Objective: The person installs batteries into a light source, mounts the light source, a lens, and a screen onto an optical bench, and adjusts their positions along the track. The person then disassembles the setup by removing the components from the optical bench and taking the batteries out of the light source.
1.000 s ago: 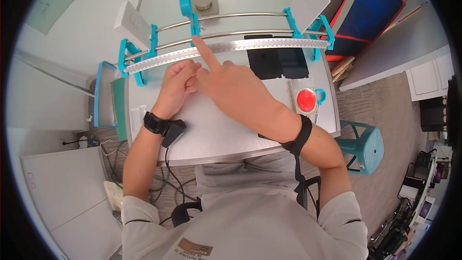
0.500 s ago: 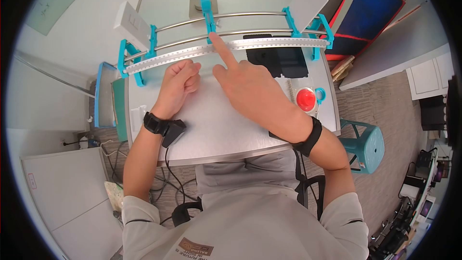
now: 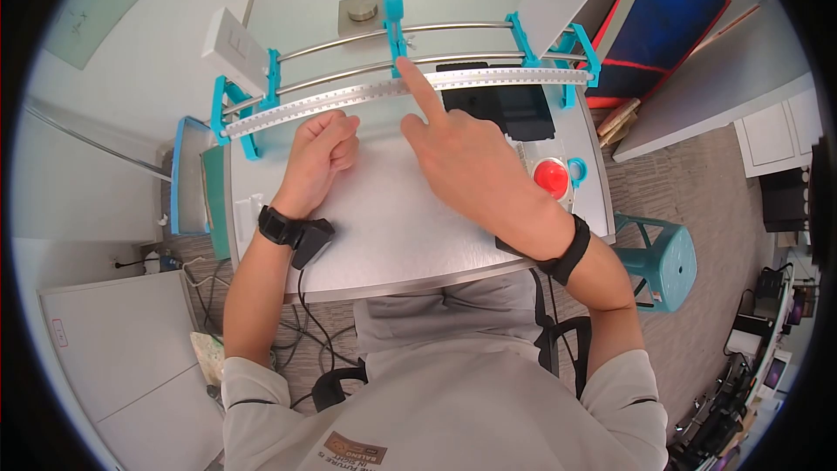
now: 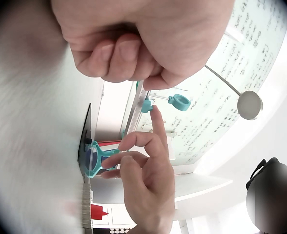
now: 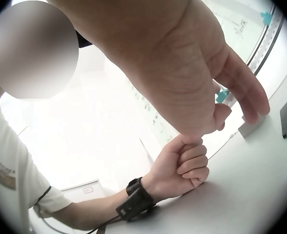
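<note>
An optical bench with metal rods [image 3: 471, 25], turquoise end brackets and a white ruler [image 3: 349, 99] spans the back of the table. Between its ends stands a turquoise lens holder [image 3: 398, 35], its ring on top. My right hand [image 3: 475, 153] reaches over the table with the index finger stretched out, its tip at the foot of the holder; the other fingers bend loosely and hold nothing. In front of the ruler's left half, my left hand [image 3: 321, 153] rests on the table, fingers curled into a fist around nothing visible.
White panels [image 3: 237, 51] stand upright on turquoise mounts at both bench ends. A black sheet [image 3: 501, 109] lies under the bench's right part. Near the table's right edge are a red round thing [image 3: 551, 178] and a small turquoise ring [image 3: 577, 172].
The lens holder has slid to the right along the rods, with my right index finger moving along at its foot. My left hand has stayed in its place.
</note>
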